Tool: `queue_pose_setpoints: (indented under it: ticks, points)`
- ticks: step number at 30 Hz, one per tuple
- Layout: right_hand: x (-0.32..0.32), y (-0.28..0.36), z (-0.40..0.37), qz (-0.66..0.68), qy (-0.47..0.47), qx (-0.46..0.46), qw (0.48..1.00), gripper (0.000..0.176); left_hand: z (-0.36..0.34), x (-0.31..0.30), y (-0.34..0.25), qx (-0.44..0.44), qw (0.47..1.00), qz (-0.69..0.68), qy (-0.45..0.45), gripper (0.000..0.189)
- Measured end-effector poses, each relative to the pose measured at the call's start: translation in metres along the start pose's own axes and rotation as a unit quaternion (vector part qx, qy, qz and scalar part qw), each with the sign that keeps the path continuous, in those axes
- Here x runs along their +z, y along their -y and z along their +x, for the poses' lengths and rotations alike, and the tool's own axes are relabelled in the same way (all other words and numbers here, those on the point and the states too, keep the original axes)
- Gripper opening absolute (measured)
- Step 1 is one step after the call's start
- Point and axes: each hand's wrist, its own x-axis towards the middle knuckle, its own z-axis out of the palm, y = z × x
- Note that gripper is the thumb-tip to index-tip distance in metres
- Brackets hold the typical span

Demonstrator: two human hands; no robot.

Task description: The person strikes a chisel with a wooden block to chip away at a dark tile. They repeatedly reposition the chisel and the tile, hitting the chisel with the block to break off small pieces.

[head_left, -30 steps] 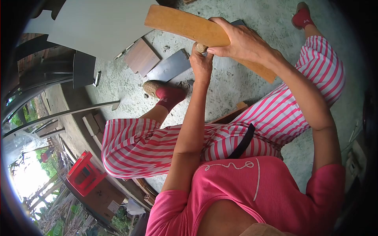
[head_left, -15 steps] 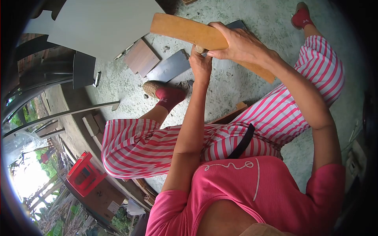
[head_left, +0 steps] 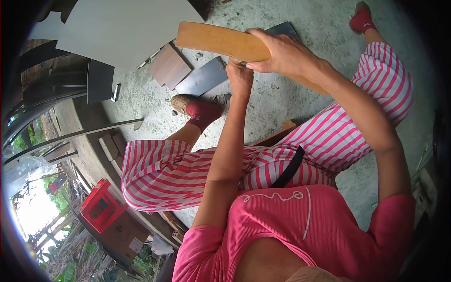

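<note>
The fingers (head_left: 260, 35) of the right hand (head_left: 282, 54) are wrapped over the top edge of a curved wooden board (head_left: 211, 40), with the thumb underneath, so this hand is closed firmly on it. The board is held up in the air, well above the floor. Its rounded end points to our left and its far end is hidden behind the right wrist.

The left hand (head_left: 239, 77) comes up from below and touches the board's lower edge, just under the right thumb. Its fingers are bunched tightly together. They may be pinching something small against the wood, but the board and the right hand hide that spot, so we cannot tell.

Both forearms rise from a pink shirt (head_left: 291, 225) at the bottom of the view, and legs in red-and-white striped trousers (head_left: 164, 174) spread out beneath them. A foot in a patterned shoe (head_left: 181, 103) and a red sock (head_left: 203, 115) rests on the rough concrete floor (head_left: 282, 103). The other foot (head_left: 361, 19) is far off at the upper right.

On the floor below the board lie a grey panel (head_left: 204, 77) and, just beside it, a brown panel (head_left: 168, 67). A large pale sheet (head_left: 122, 28) lies beyond them. A wood offcut (head_left: 277, 134) shows by the right knee. A red crate (head_left: 101, 207) sits well apart at the lower left.
</note>
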Motion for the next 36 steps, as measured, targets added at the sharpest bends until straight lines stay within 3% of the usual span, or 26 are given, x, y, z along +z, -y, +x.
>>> queue_pose_setpoints:
  ticks: [1,8,12,14,21,26,28,29,30,32,36]
  points:
    - [0.001,-0.004,0.001,0.001,0.111,0.089,0.99,0.072,0.002,0.001,-0.002,0.005,1.0,-0.002,0.002,0.021]
    - [0.013,-0.016,-0.006,-0.051,0.027,0.003,0.998,0.07,-0.003,0.002,0.003,-0.017,0.999,0.028,-0.006,0.021]
    - [0.008,-0.007,-0.004,-0.044,0.01,0.014,0.999,0.071,-0.002,0.001,0.001,-0.021,0.999,0.017,-0.025,0.024]
    - [0.004,-0.005,-0.003,-0.053,0.052,0.063,0.995,0.072,-0.001,0.001,0.007,-0.024,0.999,0.016,-0.019,0.025]
    - [0.001,-0.008,0.0,-0.049,0.036,0.033,0.998,0.069,0.001,0.001,0.003,-0.037,0.999,-0.012,-0.007,0.028]
    - [-0.013,0.014,-0.001,-0.02,-0.083,-0.027,0.996,0.076,0.0,0.001,0.008,-0.039,0.999,-0.01,0.002,0.027]
    - [-0.007,0.011,-0.002,-0.008,-0.091,-0.045,0.995,0.076,0.0,0.0,0.009,-0.035,0.999,0.005,0.007,0.026]
    - [-0.002,0.008,-0.002,0.002,-0.099,-0.063,0.993,0.077,0.0,0.0,0.009,0.008,1.0,0.027,0.005,0.025]
    - [0.005,0.001,-0.003,0.003,-0.101,-0.063,0.993,0.077,0.0,-0.001,0.008,0.052,0.997,0.049,0.003,0.024]
    - [0.016,-0.016,-0.002,-0.016,0.039,0.029,0.999,0.075,-0.003,-0.001,-0.004,0.03,0.999,0.026,-0.011,0.024]
    - [0.024,-0.022,-0.003,-0.071,-0.01,-0.01,0.997,0.076,-0.003,-0.004,0.004,-0.026,0.999,-0.01,-0.016,0.026]
